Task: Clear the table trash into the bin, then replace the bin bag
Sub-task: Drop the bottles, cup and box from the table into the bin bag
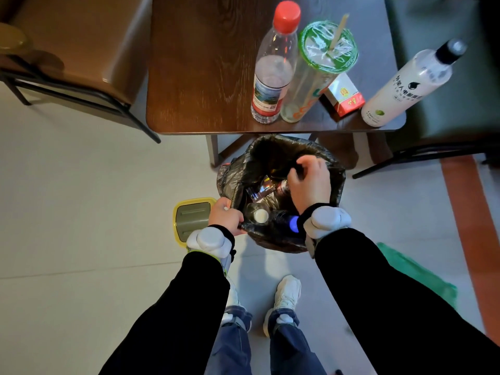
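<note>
Hidden or unclear, as we log it: the bin [273,246] itself is almost wholly covered by its black bag [335,190], and the trash inside is dark and only partly readable. We cannot tell what the right hand [309,182] pinches, since its fingertips are turned away from us; the left hand [226,216] partly covers the bag's near edge. The table [205,77] and both chairs run off the top edge, and label print on the white bottle [405,87] is too small to read.
</note>
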`<action>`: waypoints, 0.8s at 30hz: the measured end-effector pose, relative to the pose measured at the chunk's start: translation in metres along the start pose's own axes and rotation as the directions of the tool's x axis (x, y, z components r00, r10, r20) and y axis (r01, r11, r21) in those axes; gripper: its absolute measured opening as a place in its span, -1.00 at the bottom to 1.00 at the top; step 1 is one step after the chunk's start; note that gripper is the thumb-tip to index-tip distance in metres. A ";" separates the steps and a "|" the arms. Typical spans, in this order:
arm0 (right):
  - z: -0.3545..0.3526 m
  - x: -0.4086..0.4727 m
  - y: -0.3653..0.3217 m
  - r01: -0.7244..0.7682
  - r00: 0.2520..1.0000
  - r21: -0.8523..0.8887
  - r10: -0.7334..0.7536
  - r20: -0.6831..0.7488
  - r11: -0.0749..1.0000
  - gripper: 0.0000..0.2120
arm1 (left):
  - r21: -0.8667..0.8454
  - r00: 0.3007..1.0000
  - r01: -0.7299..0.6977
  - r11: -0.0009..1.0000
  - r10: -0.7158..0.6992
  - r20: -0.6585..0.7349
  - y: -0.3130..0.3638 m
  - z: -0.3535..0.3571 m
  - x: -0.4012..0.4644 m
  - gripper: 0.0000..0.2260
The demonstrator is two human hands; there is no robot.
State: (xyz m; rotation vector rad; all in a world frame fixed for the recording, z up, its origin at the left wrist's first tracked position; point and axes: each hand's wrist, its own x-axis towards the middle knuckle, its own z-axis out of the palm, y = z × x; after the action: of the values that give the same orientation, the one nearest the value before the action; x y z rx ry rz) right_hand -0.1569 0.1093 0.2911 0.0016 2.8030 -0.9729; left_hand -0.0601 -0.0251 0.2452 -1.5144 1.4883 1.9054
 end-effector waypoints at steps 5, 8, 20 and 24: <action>-0.051 0.030 -0.074 0.293 0.836 0.427 -0.012 -0.549 0.855 -0.55 | -0.025 1.000 0.005 1.000 -0.005 -0.017 0.003 0.007 -0.002 -0.71; -0.064 0.054 -0.096 0.289 0.842 0.380 -0.044 -0.538 0.879 -0.32 | -0.006 1.000 0.018 1.000 -0.018 -0.016 0.006 0.012 -0.002 -0.72; -0.069 0.070 -0.062 0.243 0.910 0.394 -0.067 -0.410 0.887 -0.59 | -0.003 0.997 0.073 0.997 -0.073 -0.029 -0.005 0.022 0.006 -0.69; -0.060 0.033 -0.026 0.307 0.844 0.450 -0.021 -0.536 0.839 -0.60 | -0.010 0.997 0.063 0.998 -0.064 -0.035 -0.006 0.026 0.006 -0.72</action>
State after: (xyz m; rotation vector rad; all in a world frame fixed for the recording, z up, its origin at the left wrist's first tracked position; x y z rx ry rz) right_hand -0.2008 0.1239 0.3476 0.0965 2.8977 -2.0320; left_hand -0.0727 -0.0033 0.2347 -1.5878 1.4307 1.8606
